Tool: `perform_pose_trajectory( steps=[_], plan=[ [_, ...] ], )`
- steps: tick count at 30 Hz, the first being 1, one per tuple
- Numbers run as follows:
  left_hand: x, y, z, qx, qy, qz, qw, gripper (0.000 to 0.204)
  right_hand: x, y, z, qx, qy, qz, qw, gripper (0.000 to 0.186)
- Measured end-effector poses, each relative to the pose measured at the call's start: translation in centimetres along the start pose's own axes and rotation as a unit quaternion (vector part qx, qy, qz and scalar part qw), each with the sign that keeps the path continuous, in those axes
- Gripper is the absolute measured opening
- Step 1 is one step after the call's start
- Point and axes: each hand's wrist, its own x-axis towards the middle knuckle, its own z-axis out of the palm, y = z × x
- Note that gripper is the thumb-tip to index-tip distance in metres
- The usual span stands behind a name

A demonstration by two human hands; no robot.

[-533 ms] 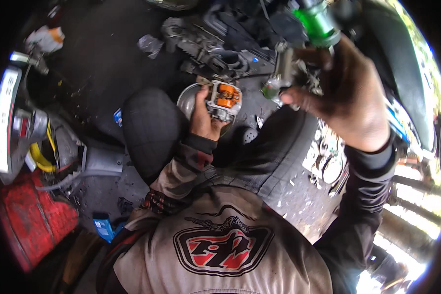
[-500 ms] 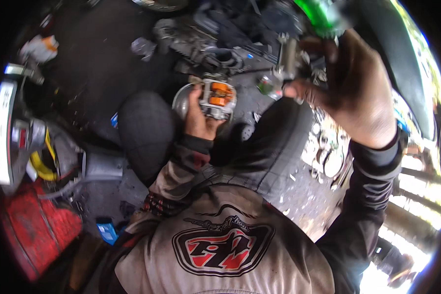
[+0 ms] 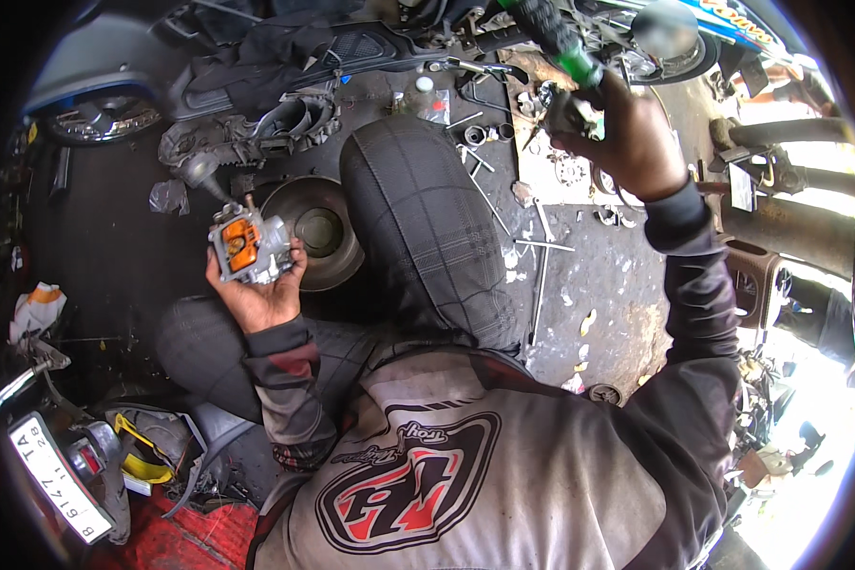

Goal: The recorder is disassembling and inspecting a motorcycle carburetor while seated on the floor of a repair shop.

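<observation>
My left hand [image 3: 261, 299] grips a silver carburetor body [image 3: 271, 242] with orange floats [image 3: 242, 247] showing in its open chamber, held over the left side of a round metal bowl [image 3: 332, 271]. My right hand [image 3: 636, 142] is raised at the upper right, fingers curled round a green-and-black cylindrical tool [image 3: 575, 59]; its lower part is dark and partly hidden by my fingers. Below that hand lies a light sheet [image 3: 551, 195] with small metal parts. Long metal wrenches [image 3: 539, 285] lie on the dark floor beside my checked-trouser knee [image 3: 413, 218].
A scooter body with a wheel [image 3: 100, 123] spans the back, fronted by a dirty housing [image 3: 199, 142]. At the lower left are a number plate [image 3: 62, 475], a tail lamp assembly and a red object [image 3: 180, 532]. Dark pipes [image 3: 779, 218] and a brown frame [image 3: 760, 252] stand at the right.
The view has swung, so the surroundings sit differently. My left hand with the carburetor appears further left and lower, tilted differently, off the bowl's middle. My right hand appears higher and further left.
</observation>
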Motion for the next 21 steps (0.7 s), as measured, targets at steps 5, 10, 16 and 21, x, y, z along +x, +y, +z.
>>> perform_pose_trajectory(
  steps=[5, 10, 16, 21],
  plan=[
    [0.4, 0.0, -0.6, 0.020, 0.011, 0.022, 0.999, 0.070, -8.4, 11.5, 11.1, -0.044, -0.057, 0.206, 0.976, 0.065],
    [0.5, 0.2, -1.1, 0.026, -0.038, 0.004, 0.999, 0.078, -13.2, 18.0, 21.4, -0.040, -0.112, 0.317, 0.941, 0.069],
    [1.1, -0.4, 0.0, 0.018, -0.044, -0.014, 0.999, 0.080, -16.7, 26.2, 31.8, -0.046, -0.140, 0.389, 0.909, 0.069],
    [0.8, 0.2, -0.4, 0.056, -0.030, 0.016, 0.998, 0.082, -15.1, 26.0, 34.2, -0.015, -0.109, 0.453, 0.885, 0.070]
  ],
)
